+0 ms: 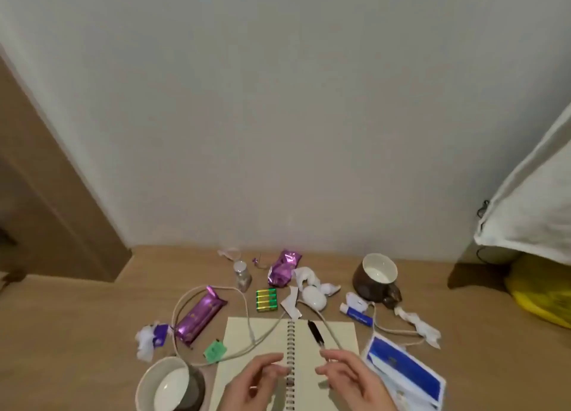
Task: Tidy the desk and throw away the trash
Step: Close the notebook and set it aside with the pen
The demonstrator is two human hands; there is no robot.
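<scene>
Light wooden desk cluttered, cream spiral notebook open near centre, left hand relaxed and empty, right hand fingertips at black pen, grip unclear.

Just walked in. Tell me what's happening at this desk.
A person's two hands are above an open spiral-bound notebook on a cluttered wooden desk. The right hand has its fingertips at the near end of a black pen lying on the right page; a firm grip cannot be confirmed. The left hand hovers, loosely curled, holding nothing. A white cable crosses the notebook. Purple foil wrappers and crumpled white tissues lie untouched behind.
</scene>
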